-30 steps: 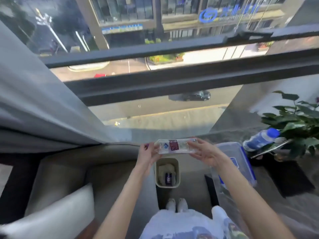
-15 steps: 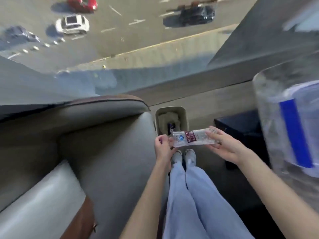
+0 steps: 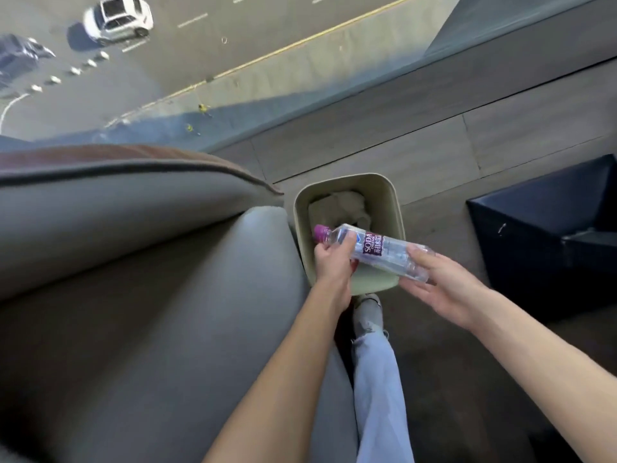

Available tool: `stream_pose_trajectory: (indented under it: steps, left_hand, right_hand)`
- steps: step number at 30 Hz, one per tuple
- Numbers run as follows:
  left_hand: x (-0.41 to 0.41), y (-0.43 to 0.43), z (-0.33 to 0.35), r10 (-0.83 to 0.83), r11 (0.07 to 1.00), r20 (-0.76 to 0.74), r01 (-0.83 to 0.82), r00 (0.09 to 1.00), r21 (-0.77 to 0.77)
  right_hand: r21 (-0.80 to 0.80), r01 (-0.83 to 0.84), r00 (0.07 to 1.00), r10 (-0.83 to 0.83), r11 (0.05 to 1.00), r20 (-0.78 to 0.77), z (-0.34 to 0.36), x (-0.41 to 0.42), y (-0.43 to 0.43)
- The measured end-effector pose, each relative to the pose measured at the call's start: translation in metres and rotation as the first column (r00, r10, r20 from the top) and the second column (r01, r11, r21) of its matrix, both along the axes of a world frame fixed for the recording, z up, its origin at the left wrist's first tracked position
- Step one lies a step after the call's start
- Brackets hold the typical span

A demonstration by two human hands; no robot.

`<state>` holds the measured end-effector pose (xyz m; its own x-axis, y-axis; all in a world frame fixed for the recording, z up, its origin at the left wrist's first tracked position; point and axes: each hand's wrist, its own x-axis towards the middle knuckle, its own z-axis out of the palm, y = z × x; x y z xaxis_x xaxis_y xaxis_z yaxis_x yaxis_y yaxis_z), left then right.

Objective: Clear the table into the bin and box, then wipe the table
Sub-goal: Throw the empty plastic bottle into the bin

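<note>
A clear plastic soda bottle (image 3: 379, 250) with a purple cap and a purple label lies sideways in the air just over the beige bin (image 3: 384, 192). My left hand (image 3: 332, 262) grips it near the cap end. My right hand (image 3: 440, 289) supports its bottom end from below with the fingers curled around it. The bin stands on the floor in front of my feet and holds crumpled pale paper at its bottom. The table and the box are out of view.
A grey sofa (image 3: 143, 295) with a thick armrest fills the left side, right up against the bin. A dark blue block-shaped seat (image 3: 547, 235) stands on the right. A full-height window runs along the wooden floor (image 3: 434, 145) behind the bin.
The view has tipped down towards the bin. Both hands have carried the bottle lower, from above the bin at arm's length to just over its rim.
</note>
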<state>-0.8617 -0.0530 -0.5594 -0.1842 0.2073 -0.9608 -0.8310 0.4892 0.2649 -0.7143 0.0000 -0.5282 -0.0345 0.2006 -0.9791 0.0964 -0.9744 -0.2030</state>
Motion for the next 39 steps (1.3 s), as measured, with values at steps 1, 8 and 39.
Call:
stream_pose_trajectory:
  steps: [1,8,39]
  left_hand:
    - [-0.002,0.004,-0.015,-0.032,0.999,-0.026,0.032,0.999,-0.027]
    - [-0.016,0.023,-0.101,-0.161,0.983,0.033,0.163,0.986,-0.081]
    - [-0.032,-0.036,0.158,-0.760,0.100,-0.572,0.815,-0.308,-0.571]
  right_hand:
    - [-0.009,-0.039,0.999,0.040,0.999,0.023,-0.012,-0.006,0.001]
    - [-0.038,-0.424,0.903,0.426,0.905,0.057,-0.087,-0.052,0.003]
    - [0.117,-0.967,-0.056,0.638,-0.225,0.768,0.139,-0.008,0.006]
